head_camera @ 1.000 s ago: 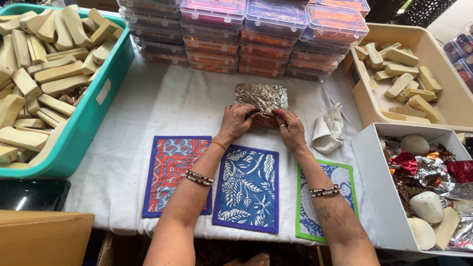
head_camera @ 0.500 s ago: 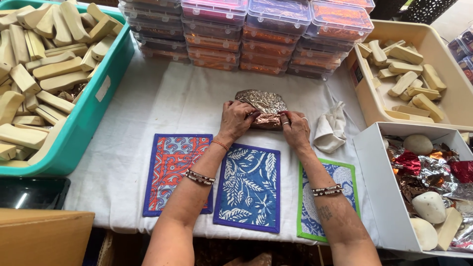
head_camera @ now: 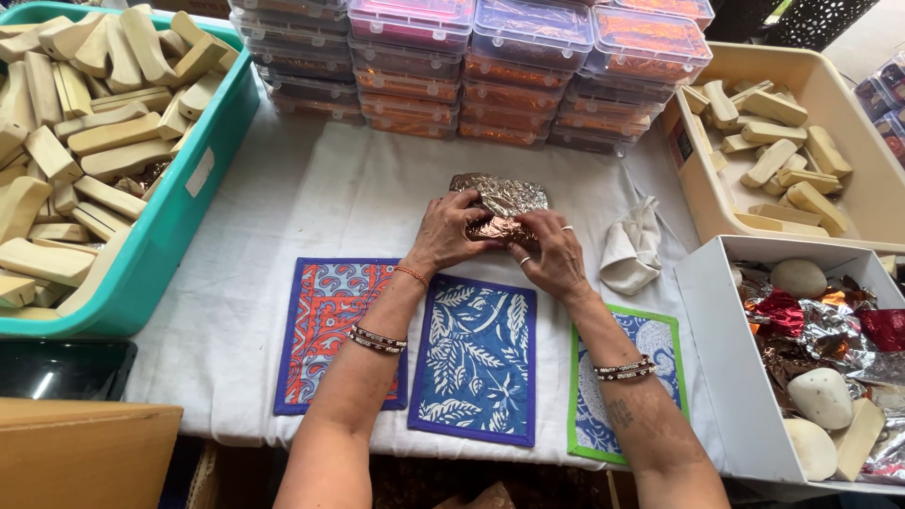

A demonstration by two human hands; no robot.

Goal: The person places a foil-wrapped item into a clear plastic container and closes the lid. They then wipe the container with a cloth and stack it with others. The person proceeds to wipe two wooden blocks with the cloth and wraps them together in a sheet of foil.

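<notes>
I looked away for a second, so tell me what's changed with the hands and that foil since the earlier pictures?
The foil sheet that stood up flat behind the hands has been folded down and forward into a lower, crumpled bundle. The left hand and right hand have closed in together over it, both gripping it. The three patterned mats, white cloth, teal bin and stacked boxes stayed put.
</notes>
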